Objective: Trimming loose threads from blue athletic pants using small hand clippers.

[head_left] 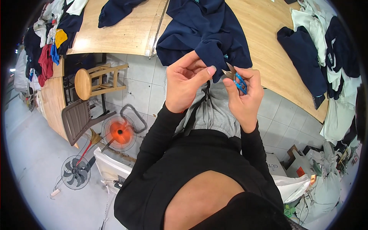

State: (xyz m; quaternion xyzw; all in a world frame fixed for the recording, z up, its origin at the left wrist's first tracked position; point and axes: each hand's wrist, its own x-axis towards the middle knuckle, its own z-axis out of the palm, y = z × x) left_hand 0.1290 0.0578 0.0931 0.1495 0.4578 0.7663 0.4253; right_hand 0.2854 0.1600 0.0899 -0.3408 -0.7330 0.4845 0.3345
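Note:
A dark navy garment point(203, 30) lies bunched over the table's near edge, its lower part hanging toward me. My left hand point(188, 78) pinches an edge of that cloth between thumb and fingers. Close beside it, my right hand point(245, 90) is closed around small blue-handled thread snips point(240, 83). Their pointed metal blades are slightly apart and point up and left, right by the garment's lower corner. Whether the blades touch the fabric I cannot tell.
Wooden tables point(264, 23) run along the far side. At the right lies another navy piece point(303, 61) beside piled white and dark clothes point(337, 76). To the left are a wooden stool point(83, 84), a grey chair point(74, 120), an orange-centred fan point(119, 132) and a second fan point(76, 172).

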